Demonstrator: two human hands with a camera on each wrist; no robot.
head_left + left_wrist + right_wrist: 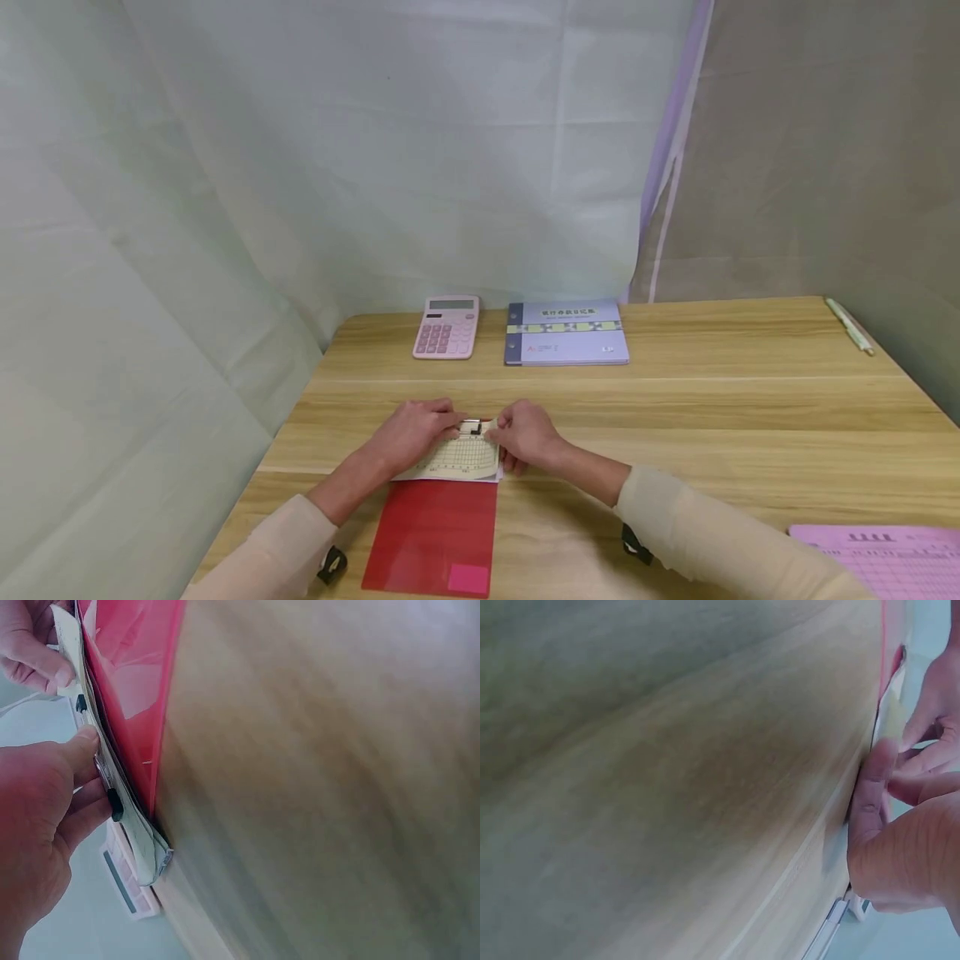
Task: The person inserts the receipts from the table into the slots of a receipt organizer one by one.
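Note:
A red folder [435,533] lies on the table near the front, with printed, yellowish gridded sheets [461,457] across its upper part. At its top edge sits a metal clip with black ends [472,427]. My left hand [420,433] pinches the clip; in the left wrist view this hand [37,817] has its thumb against the clip's bar. With thumb and fingers, my right hand [528,433] pinches the sheets' upper right corner. The right wrist view shows that hand [907,840] close beside the left one; its fingertips partly hide the paper.
Behind the hands stand a pink calculator [447,327] and a purple-blue account book [567,333]. A light green pen [849,325] lies at the far right. A pink printed form pad [885,554] is at the front right. Pale cloth [450,150] hangs behind the table.

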